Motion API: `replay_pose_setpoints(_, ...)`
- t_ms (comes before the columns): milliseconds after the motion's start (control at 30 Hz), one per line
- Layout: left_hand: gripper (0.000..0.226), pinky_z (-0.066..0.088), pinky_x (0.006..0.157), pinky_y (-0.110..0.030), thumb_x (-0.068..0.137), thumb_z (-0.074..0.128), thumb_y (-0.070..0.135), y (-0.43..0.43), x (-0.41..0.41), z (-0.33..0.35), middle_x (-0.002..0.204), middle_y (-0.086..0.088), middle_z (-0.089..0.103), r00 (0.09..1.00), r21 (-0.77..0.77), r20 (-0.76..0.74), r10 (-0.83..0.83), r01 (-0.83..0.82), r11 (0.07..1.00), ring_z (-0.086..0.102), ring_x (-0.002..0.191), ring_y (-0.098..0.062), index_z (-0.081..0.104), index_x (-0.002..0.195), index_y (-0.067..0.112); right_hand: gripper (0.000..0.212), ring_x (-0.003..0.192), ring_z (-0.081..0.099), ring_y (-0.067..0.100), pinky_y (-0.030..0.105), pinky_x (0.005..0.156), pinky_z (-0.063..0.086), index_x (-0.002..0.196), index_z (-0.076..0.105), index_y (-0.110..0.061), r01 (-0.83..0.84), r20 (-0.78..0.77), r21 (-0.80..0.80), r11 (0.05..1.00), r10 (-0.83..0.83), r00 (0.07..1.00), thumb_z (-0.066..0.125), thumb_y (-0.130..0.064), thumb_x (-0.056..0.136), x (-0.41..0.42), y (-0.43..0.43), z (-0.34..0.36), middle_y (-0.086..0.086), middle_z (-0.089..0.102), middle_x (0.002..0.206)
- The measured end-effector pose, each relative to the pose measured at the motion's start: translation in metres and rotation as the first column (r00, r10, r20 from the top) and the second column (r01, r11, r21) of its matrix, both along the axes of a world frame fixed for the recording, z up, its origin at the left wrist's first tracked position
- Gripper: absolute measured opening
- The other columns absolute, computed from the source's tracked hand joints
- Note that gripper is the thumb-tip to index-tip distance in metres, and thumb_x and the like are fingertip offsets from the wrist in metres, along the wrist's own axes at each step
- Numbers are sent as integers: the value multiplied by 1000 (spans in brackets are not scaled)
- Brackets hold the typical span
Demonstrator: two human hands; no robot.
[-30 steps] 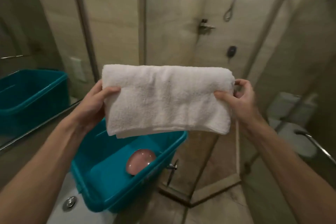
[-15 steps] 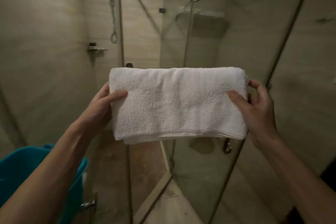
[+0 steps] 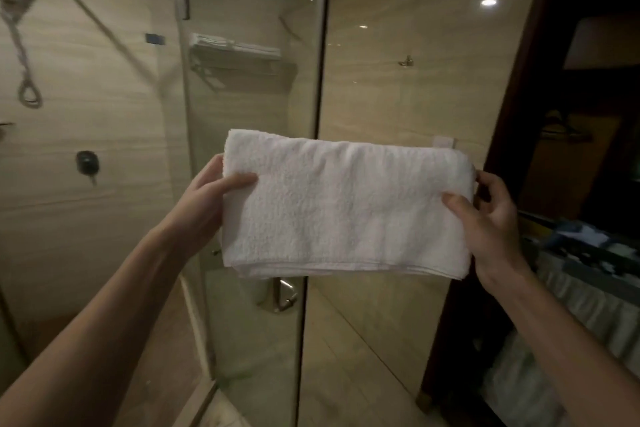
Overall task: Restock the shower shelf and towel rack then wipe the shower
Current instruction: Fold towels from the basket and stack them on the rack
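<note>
I hold a folded white towel (image 3: 346,204) flat in front of me at chest height. My left hand (image 3: 207,198) grips its left end with the thumb on top. My right hand (image 3: 485,215) grips its right end. Beyond the glass, high on the beige wall, the towel rack (image 3: 242,62) carries a folded white towel (image 3: 235,44) on its shelf. The rack sits above and to the left of the towel in my hands, well out of reach.
Glass shower panels (image 3: 249,149) stand straight ahead, with a metal door handle (image 3: 282,295) just under the towel. A shower hose (image 3: 24,45) and valve knob (image 3: 86,162) are on the left wall. A dark wooden door frame (image 3: 512,114) and cluttered cart are at right.
My view has swung right, away from the teal bin and toward the glass and the wall rack. The towel stays held the same way in both hands.
</note>
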State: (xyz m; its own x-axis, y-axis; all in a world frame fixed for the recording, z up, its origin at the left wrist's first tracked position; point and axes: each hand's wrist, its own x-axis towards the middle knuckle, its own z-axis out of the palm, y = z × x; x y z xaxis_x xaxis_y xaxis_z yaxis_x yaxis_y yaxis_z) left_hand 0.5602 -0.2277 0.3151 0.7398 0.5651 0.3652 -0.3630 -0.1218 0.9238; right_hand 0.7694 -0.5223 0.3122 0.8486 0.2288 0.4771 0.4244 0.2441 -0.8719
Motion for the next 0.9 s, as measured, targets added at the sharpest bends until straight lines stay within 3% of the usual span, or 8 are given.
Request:
replay_pose_setpoints(200,40,50,97,-57,88,72,17,-34,110,-6,127,-17,65,996,18,-56,-76,77,997,66,111,-35,62,126,20,40,90,62,10,29,67,50,123,52,-28,145,-92,19,989,-143,985,70,-12,90,80,-48,-16,-11,61,107)
replay_pose_setpoints(367,37,58,74,-38,89,71,21,-47,198,-12,118,-7,72,989,-46,-67,-128,125,991,70,105,-29,65,125,24,38,87,61,8,28,67,50,122,56,-27,309,-136,41,950,-301,944,69,-14,89,137,-58,-21,-13,62,106)
replay_pose_setpoints(533,48,60,82,-45,86,74,22,-35,290,-20,115,-2,74,974,-79,-119,-195,187,979,73,101,-25,60,132,28,37,83,58,5,27,61,45,123,57,-24,389,-90,-33,921,-390,916,68,-14,89,206,-63,-23,-17,58,99)
replay_pose_setpoints(667,44,58,86,-48,87,73,18,-8,371,-23,115,-8,74,965,-136,-104,-239,224,965,72,103,-30,62,129,24,37,88,61,9,28,63,48,121,56,-28,401,-40,-122,908,-408,912,70,-14,89,271,-49,-27,-13,61,105)
replay_pose_setpoints(733,39,59,83,-46,87,71,16,6,407,-24,115,-11,73,965,-164,-110,-237,218,962,71,103,-31,64,126,22,37,92,62,12,30,64,50,118,55,-32,392,-27,-171,904,-402,915,71,-16,89,302,-36,-26,-10,62,109)
replay_pose_setpoints(900,37,54,97,-52,88,69,16,47,480,-33,117,-8,73,971,-230,-111,-212,182,956,68,111,-33,65,124,22,39,99,65,10,34,73,56,120,53,-30,325,43,-251,912,-324,945,68,-13,88,370,4,-20,-11,65,113)
